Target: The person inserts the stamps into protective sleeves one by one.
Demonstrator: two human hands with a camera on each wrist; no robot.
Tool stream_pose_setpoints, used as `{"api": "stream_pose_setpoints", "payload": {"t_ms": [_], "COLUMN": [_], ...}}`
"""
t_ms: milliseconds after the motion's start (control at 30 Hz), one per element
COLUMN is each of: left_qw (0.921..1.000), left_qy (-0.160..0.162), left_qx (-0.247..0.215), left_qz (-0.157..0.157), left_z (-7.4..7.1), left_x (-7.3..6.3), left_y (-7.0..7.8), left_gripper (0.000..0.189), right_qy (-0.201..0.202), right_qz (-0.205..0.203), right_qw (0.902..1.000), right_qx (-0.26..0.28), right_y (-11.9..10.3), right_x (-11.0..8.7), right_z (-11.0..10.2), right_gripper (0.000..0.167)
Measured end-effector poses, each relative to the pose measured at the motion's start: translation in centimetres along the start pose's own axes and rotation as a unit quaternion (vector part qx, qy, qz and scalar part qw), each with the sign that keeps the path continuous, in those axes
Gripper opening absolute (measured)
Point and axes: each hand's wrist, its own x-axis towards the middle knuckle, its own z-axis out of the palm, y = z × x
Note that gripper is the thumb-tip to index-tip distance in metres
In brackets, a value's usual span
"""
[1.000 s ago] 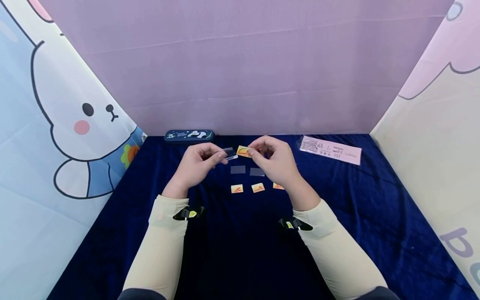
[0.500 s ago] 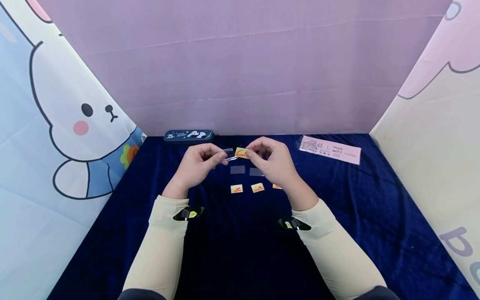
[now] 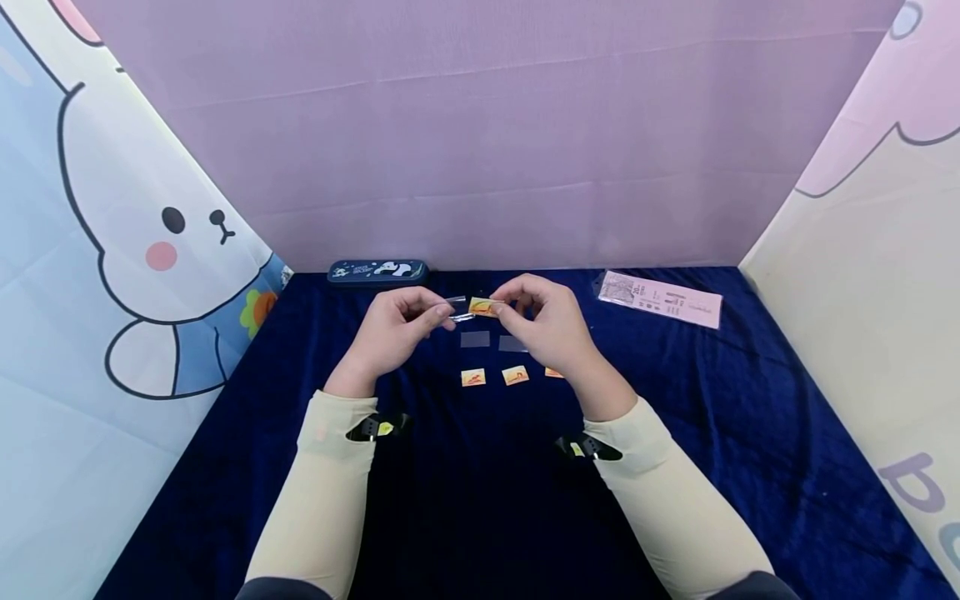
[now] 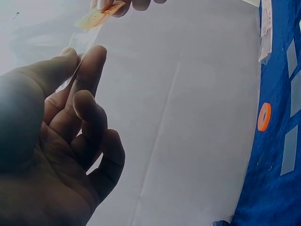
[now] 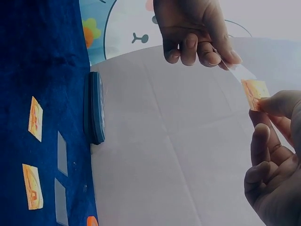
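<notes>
My left hand [image 3: 397, 329] pinches a small clear plastic sleeve [image 5: 242, 72] between thumb and index finger. Opposite it, my right hand [image 3: 551, 325] holds a yellow-orange postage stamp [image 5: 254, 92] with a perforated edge, gripped by thumb and fingertips. In the right wrist view the stamp's edge meets or overlaps the sleeve's end; whether it is inside I cannot tell. Below the hands, two more clear sleeves [image 3: 475, 339] lie on the dark blue cloth. Nearer to me lie similar stamps [image 3: 473, 377] in a row, the rightmost partly hidden by my right wrist.
At the back left of the blue cloth [image 3: 465, 500] stands a dark blue pencil case [image 3: 378, 272] with a panda on it. A pink printed packet [image 3: 662, 300] lies at the back right. An orange ring-shaped object [image 4: 264, 117] shows in the left wrist view. Fabric walls surround the cloth.
My right hand has brought the stamp slightly left, closer to the sleeve's end. The sleeve looks a little more tilted or spread at its end. My left hand has barely moved.
</notes>
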Motion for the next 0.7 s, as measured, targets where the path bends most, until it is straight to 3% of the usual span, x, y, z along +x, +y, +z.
{"api": "stream_pose_setpoints", "payload": {"t_ms": [300, 533, 700], "left_qw": [0.9999, 0.9999, 0.9999], "left_qy": [-0.011, -0.008, -0.007], "left_qx": [0.003, 0.012, 0.013], "left_qz": [0.010, 0.003, 0.005], "left_z": [0.1, 0.2, 0.3], "left_x": [0.0, 0.6, 0.8], "left_y": [-0.1, -2.3, -3.1], "left_gripper": [0.017, 0.012, 0.012], "right_qy": [0.002, -0.002, -0.004], "right_qz": [-0.002, -0.008, -0.013], "right_qw": [1.0000, 1.0000, 0.9999], "right_qx": [-0.004, 0.001, 0.006], "right_y": [-0.3, -3.1, -3.4], "right_x": [0.1, -0.3, -0.3], "right_z": [0.2, -0.3, -0.4], "right_gripper": [0.009, 0.007, 0.008]}}
